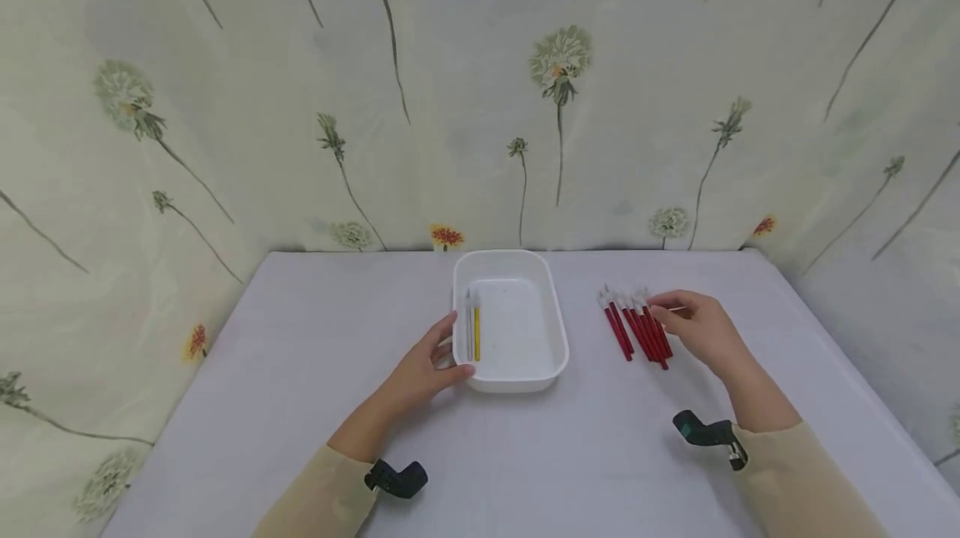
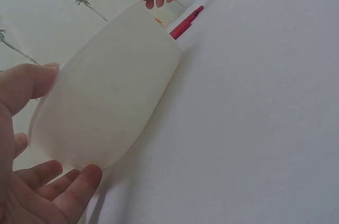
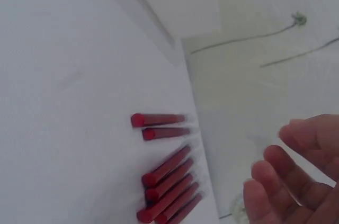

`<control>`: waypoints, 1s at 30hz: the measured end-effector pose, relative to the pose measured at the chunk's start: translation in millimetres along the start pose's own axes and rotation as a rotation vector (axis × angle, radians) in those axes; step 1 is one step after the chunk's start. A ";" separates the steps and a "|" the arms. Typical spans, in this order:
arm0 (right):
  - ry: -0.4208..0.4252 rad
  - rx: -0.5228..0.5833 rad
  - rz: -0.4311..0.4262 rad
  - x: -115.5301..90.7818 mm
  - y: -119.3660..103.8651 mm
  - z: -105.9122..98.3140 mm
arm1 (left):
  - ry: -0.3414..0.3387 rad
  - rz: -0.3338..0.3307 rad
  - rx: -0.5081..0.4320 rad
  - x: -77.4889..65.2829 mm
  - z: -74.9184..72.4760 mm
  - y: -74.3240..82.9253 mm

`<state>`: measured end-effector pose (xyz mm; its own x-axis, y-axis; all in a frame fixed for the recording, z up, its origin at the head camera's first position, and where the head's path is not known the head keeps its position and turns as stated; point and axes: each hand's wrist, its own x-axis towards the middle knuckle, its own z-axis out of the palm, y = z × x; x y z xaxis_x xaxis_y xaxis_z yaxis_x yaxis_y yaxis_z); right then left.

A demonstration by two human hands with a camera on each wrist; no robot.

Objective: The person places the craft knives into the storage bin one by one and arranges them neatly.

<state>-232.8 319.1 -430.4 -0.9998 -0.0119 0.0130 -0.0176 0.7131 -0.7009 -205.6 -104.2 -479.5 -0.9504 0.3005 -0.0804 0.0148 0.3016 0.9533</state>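
Note:
A white plastic tray (image 1: 517, 384) stands mid-table. My left hand (image 1: 427, 363) grips its near left corner, thumb at the front rim and fingers along the left side; in the left wrist view the hand spans the tray's end wall (image 2: 106, 97). Inside, along the left wall, lie a yellow pen (image 1: 477, 334) and a pale grey pen (image 1: 469, 330), both with clear ends. Several red pens (image 1: 637, 330) with clear, whitish ends lie right of the tray. Over their far ends is my right hand (image 1: 697, 330), its fingers loosely bent with nothing between them in the right wrist view.
A white cloth covers the table (image 1: 337, 305). Behind and at both sides hangs a pale curtain (image 1: 465, 171) printed with dandelions. Each wrist carries a dark camera mount, the left one (image 1: 397, 480) and the right one (image 1: 705, 431) both low over the table.

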 end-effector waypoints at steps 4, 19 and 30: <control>0.008 -0.011 0.024 4.2 13.3 1.9 | -0.001 -0.006 -0.003 -1.0 -0.3 1.5; -0.076 0.053 0.178 32.9 43.3 3.7 | 0.015 -0.021 0.026 -3.2 0.5 3.3; -0.124 0.015 0.187 44.0 55.2 6.1 | 0.014 -0.020 0.022 -2.8 0.1 3.0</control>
<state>-277.8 353.6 -472.9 -0.9781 0.0329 -0.2057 0.1694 0.7005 -0.6933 -202.8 -104.0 -476.4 -0.9548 0.2815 -0.0953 0.0023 0.3277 0.9448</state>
